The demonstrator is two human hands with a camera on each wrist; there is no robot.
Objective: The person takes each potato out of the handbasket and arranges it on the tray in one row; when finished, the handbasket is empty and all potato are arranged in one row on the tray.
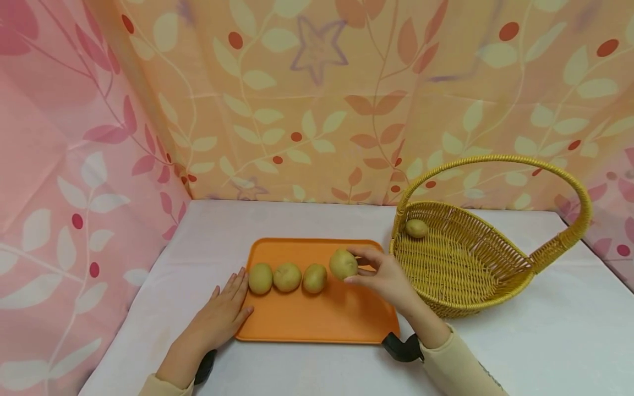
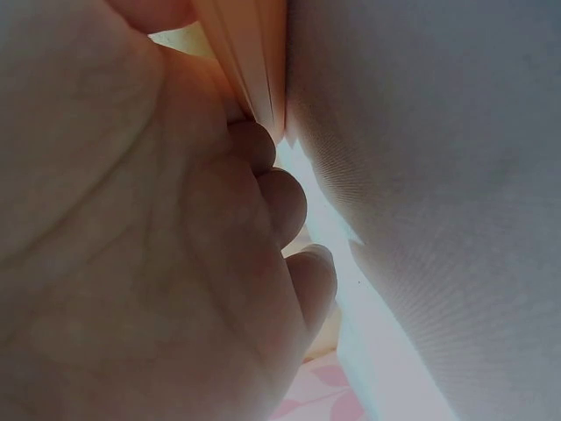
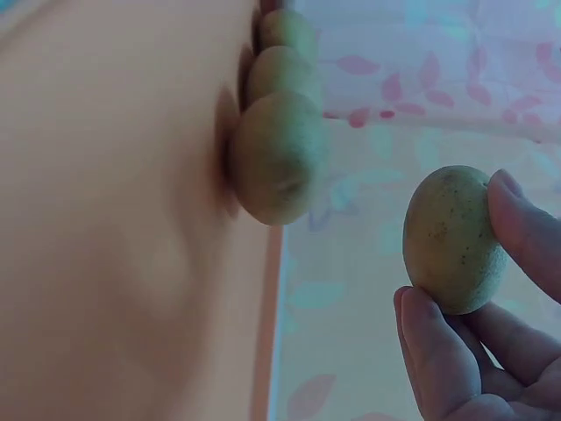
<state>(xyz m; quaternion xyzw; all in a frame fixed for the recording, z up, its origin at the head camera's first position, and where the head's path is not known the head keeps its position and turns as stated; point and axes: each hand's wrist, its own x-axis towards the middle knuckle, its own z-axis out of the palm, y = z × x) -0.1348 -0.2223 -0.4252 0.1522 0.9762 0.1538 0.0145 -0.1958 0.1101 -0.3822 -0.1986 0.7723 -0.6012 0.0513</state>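
My right hand pinches a round yellow potato between thumb and fingertips. In the right wrist view this potato is held up off the tray surface. Three more potatoes stand in a row on the orange tray: a left one, a middle one and a right one. My left hand lies at the tray's left edge with its fingers extended. The left wrist view shows its palm close up beside the tray's side.
To the right of the tray stands a yellow woven basket with a tall arched handle. One small potato lies inside at its back left. A white cloth covers the table, and patterned curtains hang behind it.
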